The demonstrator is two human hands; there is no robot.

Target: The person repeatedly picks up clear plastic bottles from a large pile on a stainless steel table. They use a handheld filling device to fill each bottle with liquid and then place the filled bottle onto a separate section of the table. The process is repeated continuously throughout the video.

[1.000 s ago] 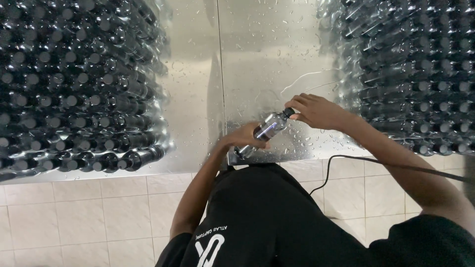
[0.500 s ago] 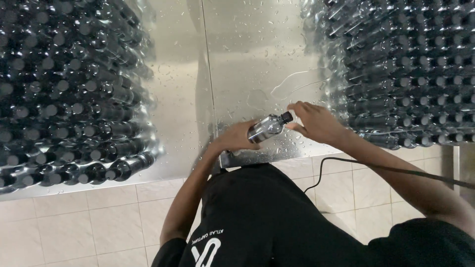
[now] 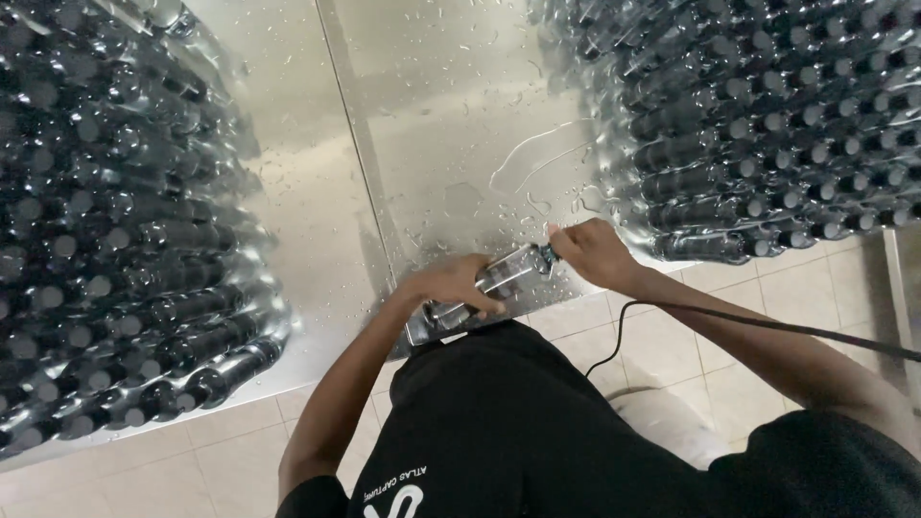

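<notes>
— What do you have there, seen from your head camera?

— A clear bottle [image 3: 506,276], lying on its side at the near edge of the steel table [image 3: 451,125]. My left hand [image 3: 451,286] wraps its body; my right hand [image 3: 593,251] is pinched tight around the cap end.

— Anything inside it?

— I cannot tell; it looks clear.

— What might go wrong?

— The table is wet with droplets, so I judge the bottle could slip from my grip and roll off the near edge. A black cable [image 3: 767,324] crosses my right arm and could snag.

— And around you?

— Wrapped stacks of dark bottles, one at the left [image 3: 106,249], one at the right corner [image 3: 758,115].
</notes>
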